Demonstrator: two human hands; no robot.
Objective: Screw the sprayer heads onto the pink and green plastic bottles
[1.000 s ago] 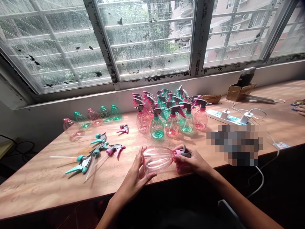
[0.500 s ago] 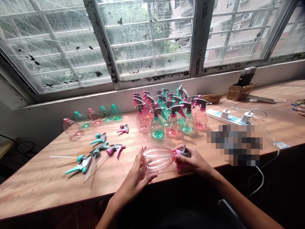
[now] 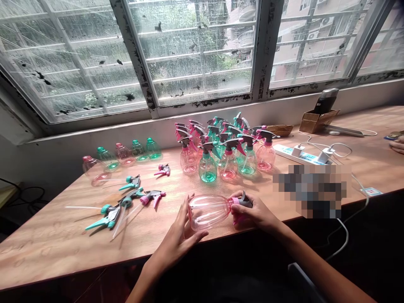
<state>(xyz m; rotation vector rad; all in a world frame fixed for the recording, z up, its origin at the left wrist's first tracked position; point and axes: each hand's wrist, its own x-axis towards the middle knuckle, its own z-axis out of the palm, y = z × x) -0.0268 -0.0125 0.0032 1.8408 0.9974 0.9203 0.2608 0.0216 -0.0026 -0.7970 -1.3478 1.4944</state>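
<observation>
A clear pink spray bottle (image 3: 208,209) lies on its side near the front edge of the wooden table (image 3: 57,244). My left hand (image 3: 178,240) cups its rounded base, fingers curled against it. My right hand (image 3: 255,212) is closed around the pink collar and grey trigger head (image 3: 244,201) at the bottle's neck. Several loose trigger heads with dip tubes (image 3: 126,203) lie to the left.
A cluster of several finished pink and green spray bottles (image 3: 225,153) stands behind the hands. Several capless bottles (image 3: 120,158) lie at the back left by the window wall. A power strip with cables (image 3: 303,155) and a cardboard box (image 3: 317,120) sit right. Another person's hand (image 3: 398,145) shows at the far right edge.
</observation>
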